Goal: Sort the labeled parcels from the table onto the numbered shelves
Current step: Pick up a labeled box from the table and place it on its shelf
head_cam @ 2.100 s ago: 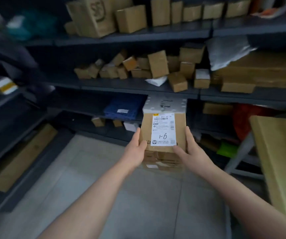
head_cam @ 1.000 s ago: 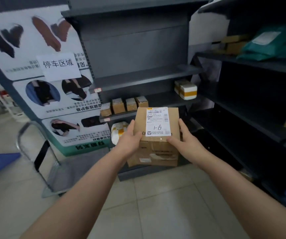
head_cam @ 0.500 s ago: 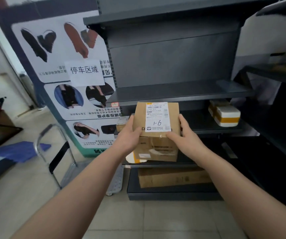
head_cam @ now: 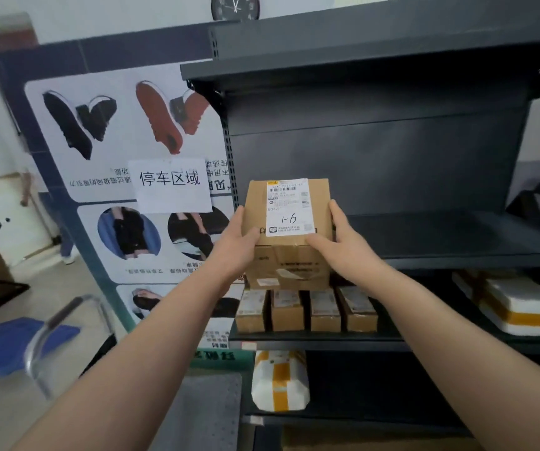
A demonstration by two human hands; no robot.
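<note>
at the shelf's point(head_cam: 457, 252) front edge i see left hand point(head_cam: 236, 242) and right hand point(head_cam: 340, 239) clamping the parcel point(head_cam: 289, 255) by its sides; bare shelf beyond it.

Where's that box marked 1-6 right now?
Centre of view, the parcel is held between left hand and right hand, above four small boxes.

A clock point(head_cam: 235, 7) hangs at the top centre of the frame. Left of centre stands a poster point(head_cam: 125, 177) of shoes and clothing (a white paper sign point(head_cam: 171, 186) taped across it). Lower left, a trolley handle point(head_cam: 63, 323) and blue sheet point(head_cam: 8, 346), both blurred.
</note>
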